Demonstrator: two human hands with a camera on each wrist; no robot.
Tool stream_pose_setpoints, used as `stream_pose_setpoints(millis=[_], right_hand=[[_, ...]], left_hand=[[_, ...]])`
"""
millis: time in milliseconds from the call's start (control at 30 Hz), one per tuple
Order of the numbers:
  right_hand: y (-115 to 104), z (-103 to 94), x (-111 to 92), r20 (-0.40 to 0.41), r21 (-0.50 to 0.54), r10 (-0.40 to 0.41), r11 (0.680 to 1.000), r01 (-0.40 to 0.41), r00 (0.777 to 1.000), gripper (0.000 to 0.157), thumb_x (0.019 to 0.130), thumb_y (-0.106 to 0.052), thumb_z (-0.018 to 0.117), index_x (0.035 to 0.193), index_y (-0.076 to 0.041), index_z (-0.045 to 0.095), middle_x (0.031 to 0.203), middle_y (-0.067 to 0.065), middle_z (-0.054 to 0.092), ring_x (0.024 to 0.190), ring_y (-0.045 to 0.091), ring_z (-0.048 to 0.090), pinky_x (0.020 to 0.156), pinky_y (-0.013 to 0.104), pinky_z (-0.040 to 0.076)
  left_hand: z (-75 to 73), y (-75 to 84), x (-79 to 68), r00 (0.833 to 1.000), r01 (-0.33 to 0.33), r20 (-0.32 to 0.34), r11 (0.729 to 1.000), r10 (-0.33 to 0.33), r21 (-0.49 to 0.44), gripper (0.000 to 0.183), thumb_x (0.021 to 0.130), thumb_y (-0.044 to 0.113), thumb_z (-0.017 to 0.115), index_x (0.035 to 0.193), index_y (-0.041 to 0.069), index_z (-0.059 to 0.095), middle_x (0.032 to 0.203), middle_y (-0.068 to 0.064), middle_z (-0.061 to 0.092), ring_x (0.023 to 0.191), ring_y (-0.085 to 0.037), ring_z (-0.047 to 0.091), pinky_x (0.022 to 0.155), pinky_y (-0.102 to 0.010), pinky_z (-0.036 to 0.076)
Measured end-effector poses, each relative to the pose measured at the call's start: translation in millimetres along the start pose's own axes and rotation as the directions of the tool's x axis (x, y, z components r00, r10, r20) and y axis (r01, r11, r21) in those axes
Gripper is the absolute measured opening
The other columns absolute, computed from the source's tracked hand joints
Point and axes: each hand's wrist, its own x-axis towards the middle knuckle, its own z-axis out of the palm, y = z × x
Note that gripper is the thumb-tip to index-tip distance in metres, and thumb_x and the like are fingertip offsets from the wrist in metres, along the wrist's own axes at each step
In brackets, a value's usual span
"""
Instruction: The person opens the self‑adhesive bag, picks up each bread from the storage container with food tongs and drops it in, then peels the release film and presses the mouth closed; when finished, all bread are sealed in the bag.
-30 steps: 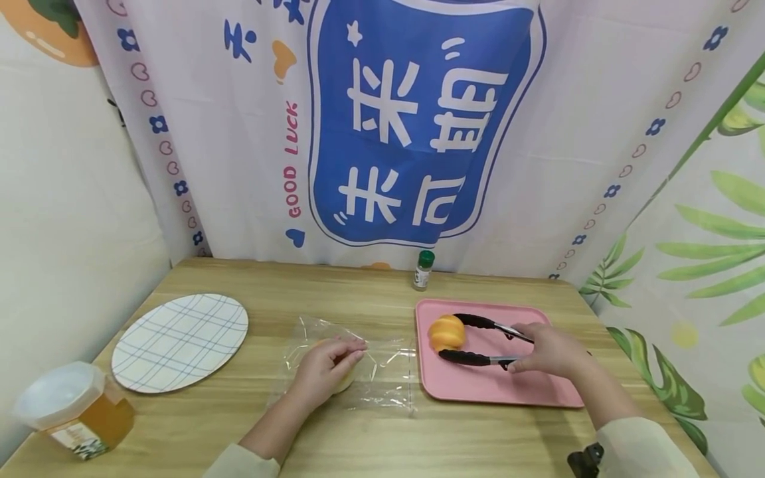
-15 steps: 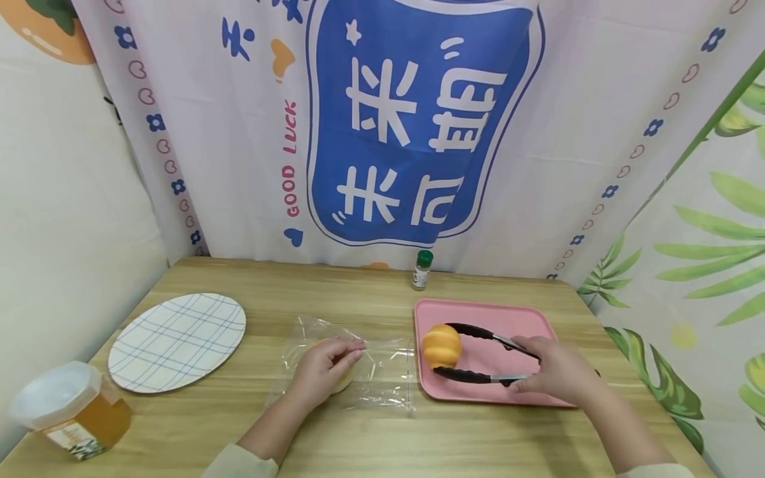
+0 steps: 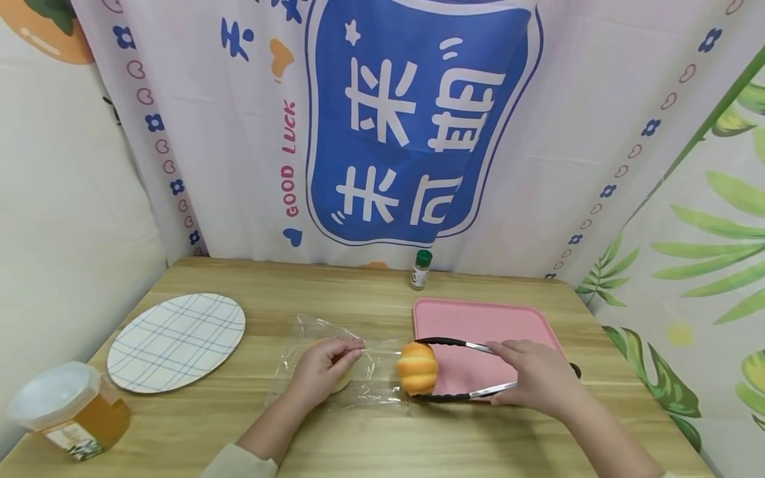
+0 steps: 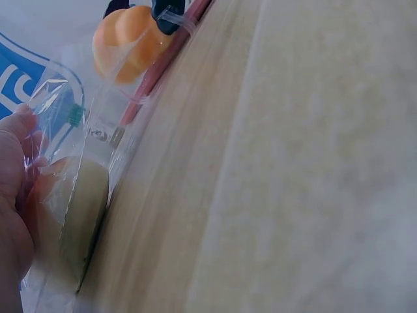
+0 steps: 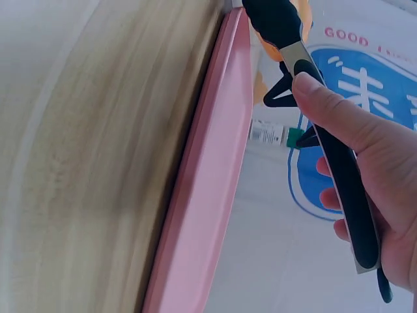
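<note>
My left hand (image 3: 321, 372) pinches the upper layer of a clear plastic bag (image 3: 379, 393) lying on the table. Inside the bag, a pale bun (image 4: 85, 208) shows in the left wrist view, mostly covered by that hand in the head view. My right hand (image 3: 534, 375) grips black-and-silver tongs (image 3: 481, 393), thumb along one handle. Between the tong tips is a ridged, golden-orange bread roll (image 3: 417, 369), held above the tray's left edge and overlapping the bag's right end in the head view.
A pink tray (image 3: 490, 322) lies under the tongs. Behind it stands a green-capped shaker bottle (image 3: 421, 271). On the left are a checked oval plate (image 3: 176, 342) and a lidded jar of amber contents (image 3: 74, 408). A printed cloth (image 3: 251, 166) hangs behind the table (image 3: 335, 458).
My right hand has carried the roll in the tongs leftward, from over the tray to the bag's right end. My left hand has stayed in place on the bag.
</note>
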Motion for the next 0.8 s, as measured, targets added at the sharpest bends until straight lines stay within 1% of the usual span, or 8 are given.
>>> stream_pose_setpoints(millis=[133,267,367,467,567,633,733,800], right_hand=[[-5,0.7,4,0.002,-0.036,-0.048,0.998,0.048,0.999,0.085,0.056,-0.051,0.089,0.128,-0.013,0.064,0.114,0.003,0.071,0.105,0.026,0.068,0.090,0.045,0.057],[-10,1.4,11,0.010,-0.048,-0.067,0.997,0.068,0.998,0.083,0.058,-0.052,0.088,0.128,-0.014,0.063,0.114,0.002,0.071,0.104,0.024,0.068,0.089,0.043,0.057],[-12,2.1,16,0.006,-0.046,-0.076,0.996,0.076,0.997,0.081,0.059,-0.054,0.087,0.126,-0.016,0.064,0.112,0.001,0.071,0.102,0.023,0.068,0.087,0.043,0.058],[-13,4.1,21,0.015,-0.021,-0.084,0.996,0.084,0.996,0.081,0.060,-0.058,0.086,0.126,-0.017,0.064,0.112,0.002,0.071,0.102,0.024,0.068,0.085,0.044,0.058],[-13,7.7,26,0.056,0.049,-0.050,0.998,0.048,0.997,0.082,0.061,-0.059,0.085,0.128,-0.018,0.064,0.115,0.004,0.071,0.106,0.026,0.067,0.087,0.047,0.057],[-12,10.8,28,0.094,0.110,-0.011,0.994,0.000,0.996,0.083,0.060,-0.057,0.086,0.130,-0.018,0.063,0.119,0.006,0.070,0.110,0.028,0.066,0.091,0.049,0.056],[-11,16.4,31,0.148,0.203,0.031,0.977,-0.061,0.988,0.085,0.060,-0.057,0.086,0.132,-0.018,0.062,0.124,0.005,0.069,0.115,0.029,0.064,0.094,0.051,0.054],[-10,20.3,33,0.184,0.242,0.042,0.966,-0.087,0.982,0.085,0.060,-0.059,0.085,0.132,-0.019,0.061,0.126,0.004,0.068,0.116,0.028,0.063,0.094,0.051,0.054]], left_hand=[[-0.3,0.5,-0.4,1.000,0.000,-0.001,1.000,0.000,-0.008,0.011,0.089,0.015,0.071,0.098,0.012,0.076,0.107,0.002,0.076,0.106,-0.020,0.069,0.112,-0.042,0.044],[-0.8,0.9,-0.8,1.000,-0.006,-0.006,1.000,0.006,-0.005,0.012,0.090,0.015,0.070,0.099,0.011,0.076,0.106,0.002,0.076,0.105,-0.020,0.069,0.112,-0.042,0.044],[-1.1,0.7,-1.0,1.000,-0.015,-0.011,1.000,0.015,-0.005,0.012,0.089,0.015,0.070,0.099,0.010,0.076,0.106,0.002,0.076,0.105,-0.020,0.069,0.111,-0.042,0.044],[-0.8,-0.1,-0.9,0.999,-0.029,-0.015,1.000,0.029,-0.005,0.012,0.089,0.015,0.070,0.098,0.011,0.076,0.106,0.001,0.076,0.105,-0.021,0.070,0.110,-0.043,0.045],[-0.5,-0.8,-0.7,0.999,-0.030,-0.013,1.000,0.030,-0.005,0.011,0.089,0.016,0.070,0.098,0.012,0.077,0.106,0.001,0.076,0.106,-0.021,0.070,0.111,-0.043,0.045],[-0.3,-1.0,-0.7,1.000,-0.023,-0.008,1.000,0.023,-0.009,0.011,0.090,0.016,0.070,0.098,0.012,0.077,0.107,0.001,0.076,0.106,-0.020,0.070,0.111,-0.042,0.044],[0.0,-1.4,-0.5,1.000,-0.027,-0.009,1.000,0.027,-0.005,0.012,0.090,0.016,0.070,0.099,0.012,0.076,0.107,0.001,0.076,0.107,-0.020,0.070,0.111,-0.042,0.044],[-0.1,-1.2,-0.5,1.000,-0.029,-0.008,1.000,0.029,-0.006,0.012,0.090,0.016,0.070,0.099,0.011,0.076,0.108,0.000,0.076,0.108,-0.021,0.069,0.111,-0.042,0.044]])
